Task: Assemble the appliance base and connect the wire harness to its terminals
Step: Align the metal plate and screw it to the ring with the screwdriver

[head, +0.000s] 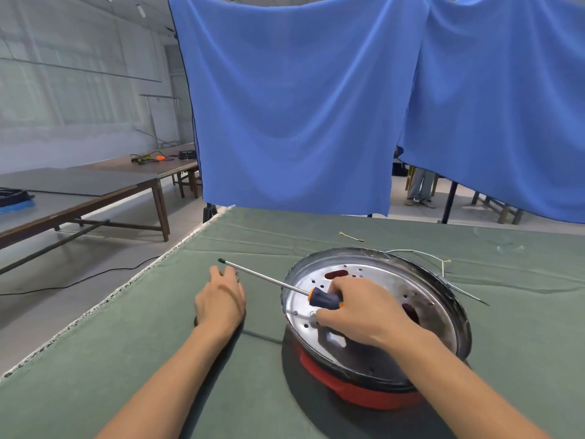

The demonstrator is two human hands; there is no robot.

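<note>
Right hand [357, 308] grips a screwdriver [324, 298] over the appliance base [373, 315]; left hand [221, 299], fingers relaxed, rests on the desk [158, 343].

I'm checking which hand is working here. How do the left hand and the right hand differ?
The left hand lies on the green cloth beside the appliance base, holding nothing; the right hand grips the screwdriver by its handle. The left is over cloth, the right over the base's metal plate. Both are bare.
</note>
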